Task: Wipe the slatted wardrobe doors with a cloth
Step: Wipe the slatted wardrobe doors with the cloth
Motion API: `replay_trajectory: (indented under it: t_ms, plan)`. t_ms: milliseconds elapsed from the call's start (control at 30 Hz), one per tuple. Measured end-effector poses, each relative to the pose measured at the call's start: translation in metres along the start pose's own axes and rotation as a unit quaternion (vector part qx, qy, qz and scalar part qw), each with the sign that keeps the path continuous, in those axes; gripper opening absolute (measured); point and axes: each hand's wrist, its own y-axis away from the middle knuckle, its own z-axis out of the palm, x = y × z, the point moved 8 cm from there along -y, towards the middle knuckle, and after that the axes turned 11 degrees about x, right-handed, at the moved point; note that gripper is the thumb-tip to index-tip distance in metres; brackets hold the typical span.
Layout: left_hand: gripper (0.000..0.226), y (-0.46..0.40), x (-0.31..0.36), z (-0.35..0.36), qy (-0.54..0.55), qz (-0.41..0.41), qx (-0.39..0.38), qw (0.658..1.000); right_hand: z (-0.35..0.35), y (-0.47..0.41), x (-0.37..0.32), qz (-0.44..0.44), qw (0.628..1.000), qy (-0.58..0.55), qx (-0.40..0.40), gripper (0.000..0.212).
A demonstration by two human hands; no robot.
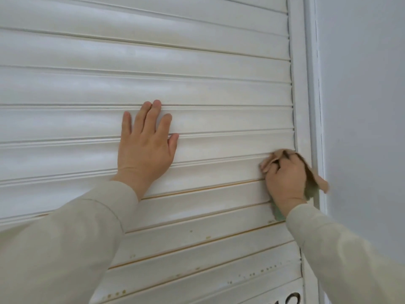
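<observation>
Against the slatted door (197, 88), left hand (145, 148) lies flat, fingers straight, apparently bracing it. At four o'clock, right hand (285, 181) clamps the cloth (315, 183) onto a slat beside the frame (301, 106), evidently wiping.

No readable text; dark curved marks (292, 299) at wardrobe door (197, 88) bottom edge, cut off, illegible.
</observation>
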Motion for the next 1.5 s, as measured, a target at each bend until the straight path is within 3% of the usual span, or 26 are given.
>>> replay_trajectory:
  t_ms: [133,233,300,433,600,700,767,900,1033,1133,1233,1333,1400,1500]
  plan:
    - [0.047,0.0,0.0,0.0,0.005,-0.004,-0.005,1.0,0.007,0.043,-0.077,-0.198,0.976,-0.086,-0.011,0.032]
    - [0.047,0.0,-0.002,-0.001,0.019,-0.002,-0.005,1.0,0.011,0.048,-0.084,-0.246,0.966,-0.073,-0.012,0.033]
    - [0.047,0.001,-0.003,0.0,0.02,-0.001,-0.002,1.0,0.014,0.043,-0.051,-0.19,0.981,-0.025,-0.001,0.037]
    - [0.046,0.001,-0.001,0.0,0.02,-0.003,0.006,1.0,0.023,0.036,0.042,0.035,0.999,0.015,-0.018,0.046]
    - [0.046,0.002,-0.001,0.001,0.028,-0.007,0.0,1.0,0.02,0.048,0.034,0.117,0.991,0.004,0.059,0.042]
    - [0.045,0.002,-0.001,-0.002,0.029,-0.006,0.006,1.0,0.007,0.056,0.016,0.086,0.989,-0.067,0.099,0.016]
    - [0.045,0.002,-0.001,-0.001,0.03,-0.008,0.001,1.0,0.0,0.047,0.028,0.096,0.986,-0.096,0.093,0.015]
    - [0.046,0.002,-0.001,-0.001,0.032,-0.01,-0.002,0.999,-0.005,0.025,0.065,0.183,0.977,-0.037,0.101,0.022]
    - [0.046,0.002,-0.002,0.001,0.033,-0.013,-0.006,0.999,0.001,0.039,0.044,0.091,0.992,-0.022,0.082,0.038]
    - [0.045,0.003,-0.002,0.001,0.031,-0.014,-0.003,0.999,0.008,0.061,0.001,-0.013,0.998,-0.059,0.029,0.031]
    - [0.045,0.003,-0.001,0.0,0.033,-0.015,-0.008,0.999,0.009,0.094,-0.063,-0.169,0.974,-0.15,-0.006,0.016]
    - [0.044,0.003,-0.001,-0.003,0.038,-0.013,-0.004,0.999,0.0,0.115,-0.087,-0.264,0.951,-0.161,-0.002,0.017]
    - [0.043,0.002,-0.001,-0.003,0.04,-0.012,-0.006,0.999,-0.003,0.107,-0.07,-0.285,0.948,-0.138,-0.002,0.017]
    - [0.043,0.002,-0.001,-0.003,0.037,-0.014,-0.006,0.999,-0.006,0.064,-0.003,-0.177,0.983,-0.049,0.01,0.03]
